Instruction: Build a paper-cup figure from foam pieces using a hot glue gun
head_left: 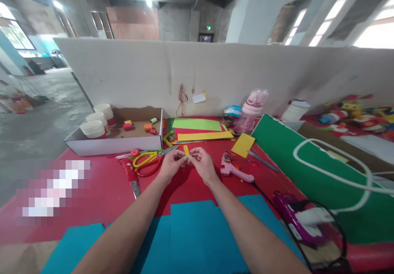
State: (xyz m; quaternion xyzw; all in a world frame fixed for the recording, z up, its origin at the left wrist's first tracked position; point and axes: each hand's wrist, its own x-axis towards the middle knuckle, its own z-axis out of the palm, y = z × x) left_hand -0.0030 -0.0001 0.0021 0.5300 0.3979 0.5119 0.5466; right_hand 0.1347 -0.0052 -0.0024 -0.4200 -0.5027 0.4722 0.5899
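Observation:
Both of my hands meet over the red table near its middle. My left hand (pixel 172 164) is closed, its fingertips pinching the lower end of a small yellow paper strip (pixel 186 150). From the other side my right hand (pixel 201 164) pinches the same strip, thumb and fingers nearly touching those of the left. The strip's top end sticks up between them. Left of my hands lie scissors (pixel 147 163) with red and yellow handles and a red-handled knife (pixel 132 179). To the right rests a pink glue gun (pixel 235 170).
A cardboard tray (pixel 117 146) at the back left holds paper cups (pixel 92 129) and small paper rolls (pixel 127 126). Coloured paper strips (pixel 205 136) lie behind my hands, blue sheets (pixel 193 233) in front. A purple power strip (pixel 300 220) and green board (pixel 295 163) flank the right.

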